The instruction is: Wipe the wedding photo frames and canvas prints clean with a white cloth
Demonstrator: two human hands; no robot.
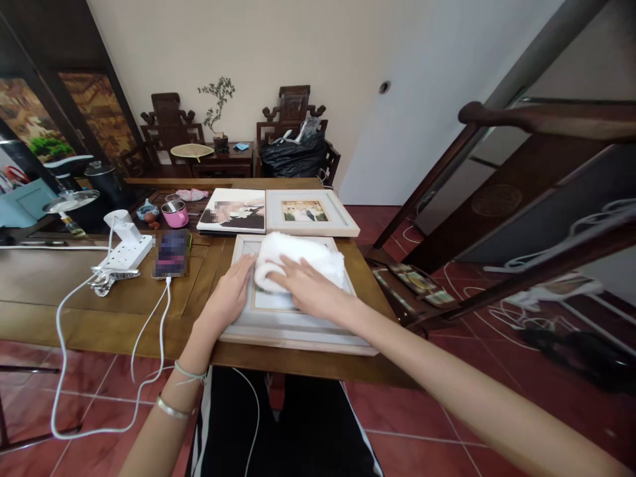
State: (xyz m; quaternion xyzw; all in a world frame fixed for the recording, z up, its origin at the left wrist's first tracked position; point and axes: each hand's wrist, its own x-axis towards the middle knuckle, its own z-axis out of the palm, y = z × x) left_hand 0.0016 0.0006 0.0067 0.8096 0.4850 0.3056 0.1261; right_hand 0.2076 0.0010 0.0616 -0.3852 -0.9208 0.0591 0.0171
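A pale framed picture (278,324) lies flat on the wooden table (99,291) in front of me. A fluffy white cloth (303,255) rests on its glass. My right hand (308,288) lies flat on the near edge of the cloth, fingers stretched out and pressing it down. My left hand (229,297) rests on the frame's left rail, fingers extended, fingertips touching the cloth's left end.
Behind it lie a second framed photo (311,213) and a photo print (234,211). To the left are a phone (171,254) on a white cable, a power strip (126,255), a pink cup (175,213). A dark wooden rack (497,218) stands to the right.
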